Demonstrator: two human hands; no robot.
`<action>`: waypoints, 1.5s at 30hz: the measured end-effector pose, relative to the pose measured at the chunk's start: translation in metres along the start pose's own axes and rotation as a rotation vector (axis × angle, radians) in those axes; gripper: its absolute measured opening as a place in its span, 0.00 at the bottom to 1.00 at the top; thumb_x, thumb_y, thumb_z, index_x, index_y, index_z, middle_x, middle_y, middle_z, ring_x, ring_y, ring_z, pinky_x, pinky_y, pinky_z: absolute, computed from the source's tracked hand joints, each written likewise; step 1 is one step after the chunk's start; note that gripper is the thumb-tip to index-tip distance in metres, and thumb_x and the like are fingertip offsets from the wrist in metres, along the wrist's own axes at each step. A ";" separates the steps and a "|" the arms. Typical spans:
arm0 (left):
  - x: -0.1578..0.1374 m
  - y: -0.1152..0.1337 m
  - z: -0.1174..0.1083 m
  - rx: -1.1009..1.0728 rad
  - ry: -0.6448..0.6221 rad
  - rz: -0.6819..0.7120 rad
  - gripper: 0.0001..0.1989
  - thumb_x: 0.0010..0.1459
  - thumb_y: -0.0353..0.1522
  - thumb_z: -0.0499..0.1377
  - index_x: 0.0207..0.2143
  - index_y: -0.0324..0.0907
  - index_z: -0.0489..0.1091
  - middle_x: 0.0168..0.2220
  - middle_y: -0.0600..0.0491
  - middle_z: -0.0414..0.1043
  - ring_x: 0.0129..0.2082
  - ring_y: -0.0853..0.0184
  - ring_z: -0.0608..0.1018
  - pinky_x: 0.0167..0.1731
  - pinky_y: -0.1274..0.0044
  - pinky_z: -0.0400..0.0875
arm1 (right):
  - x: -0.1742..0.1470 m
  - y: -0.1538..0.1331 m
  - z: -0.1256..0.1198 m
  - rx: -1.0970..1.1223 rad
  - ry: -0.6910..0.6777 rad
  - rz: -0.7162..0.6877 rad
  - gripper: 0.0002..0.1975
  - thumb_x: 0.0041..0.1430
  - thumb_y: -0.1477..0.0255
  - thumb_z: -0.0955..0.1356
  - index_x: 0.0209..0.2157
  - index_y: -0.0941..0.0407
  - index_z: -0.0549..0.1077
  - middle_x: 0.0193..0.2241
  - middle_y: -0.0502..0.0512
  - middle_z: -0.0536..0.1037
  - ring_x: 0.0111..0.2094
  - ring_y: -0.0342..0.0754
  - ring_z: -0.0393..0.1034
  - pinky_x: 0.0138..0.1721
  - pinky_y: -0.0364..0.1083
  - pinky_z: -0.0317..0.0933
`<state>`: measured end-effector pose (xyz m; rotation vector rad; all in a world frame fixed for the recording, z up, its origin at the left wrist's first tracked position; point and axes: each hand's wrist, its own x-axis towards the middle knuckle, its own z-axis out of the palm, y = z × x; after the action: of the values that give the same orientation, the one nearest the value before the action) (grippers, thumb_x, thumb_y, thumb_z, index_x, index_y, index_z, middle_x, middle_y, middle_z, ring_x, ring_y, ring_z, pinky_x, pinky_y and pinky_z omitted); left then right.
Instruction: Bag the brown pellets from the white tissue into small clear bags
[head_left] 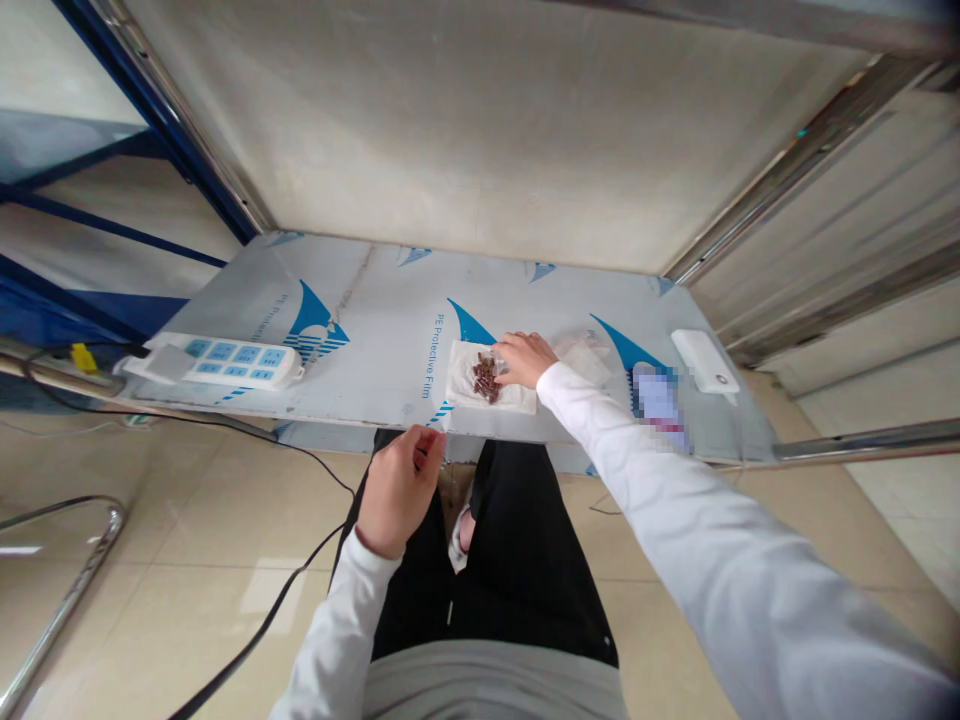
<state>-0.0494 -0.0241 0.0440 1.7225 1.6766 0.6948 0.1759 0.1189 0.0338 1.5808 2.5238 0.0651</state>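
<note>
A heap of small dark brown pieces (486, 378) lies on a white tissue-like sheet (517, 400) near the shelf's front edge. At the heap's right side, my right hand (525, 358) reaches down with bent fingers, its fingertips at the pieces. What those fingertips grip is too small to make out. My left hand (401, 485) is closed in a pinch just in front of the shelf edge, above my lap. Whatever is between its thumb and fingers cannot be made out. Just right of my right hand lies a crumpled clear plastic bag (585, 355), partly behind the wrist.
The metal shelf (390, 330) carries blue-marked protective film. A white power strip (240, 362) lies at left, with a black cable (330, 470) hanging down. At right are a white oblong device (705, 362) and a blurred packet (660, 400). Metal posts frame both sides.
</note>
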 end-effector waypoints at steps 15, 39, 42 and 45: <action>-0.007 -0.030 -0.003 0.035 -0.063 -0.121 0.13 0.58 0.41 0.53 0.32 0.44 0.72 0.32 0.50 0.79 0.28 0.65 0.77 0.29 0.77 0.65 | 0.030 -0.016 -0.011 -0.420 -0.127 -0.267 0.11 0.51 0.76 0.69 0.38 0.61 0.77 0.40 0.66 0.76 0.45 0.58 0.63 0.45 0.56 0.51; 0.010 0.014 0.043 -1.090 0.256 -0.086 0.25 0.64 0.46 0.45 0.54 0.42 0.66 0.58 0.46 0.66 0.57 0.62 0.69 0.57 0.71 0.61 | -0.063 -0.086 -0.002 1.569 0.565 0.260 0.25 0.50 0.60 0.72 0.49 0.53 0.71 0.42 0.56 0.78 0.45 0.52 0.71 0.47 0.51 0.64; 0.022 0.031 0.051 -1.139 0.269 -0.128 0.24 0.63 0.46 0.47 0.55 0.45 0.65 0.61 0.49 0.62 0.61 0.64 0.64 0.58 0.73 0.58 | -0.069 -0.118 0.000 1.929 0.637 0.351 0.22 0.53 0.57 0.69 0.47 0.52 0.73 0.43 0.56 0.78 0.45 0.52 0.72 0.45 0.51 0.66; 0.025 0.032 0.049 -1.108 0.153 -0.243 0.25 0.59 0.49 0.51 0.52 0.44 0.67 0.55 0.47 0.68 0.51 0.63 0.74 0.46 0.75 0.70 | -0.067 -0.123 0.003 2.120 0.663 0.410 0.23 0.56 0.53 0.65 0.48 0.51 0.73 0.43 0.56 0.78 0.42 0.52 0.74 0.45 0.52 0.67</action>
<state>0.0094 -0.0031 0.0337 0.6805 1.1506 1.3175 0.0956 0.0041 0.0238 2.5305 1.8570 -3.2740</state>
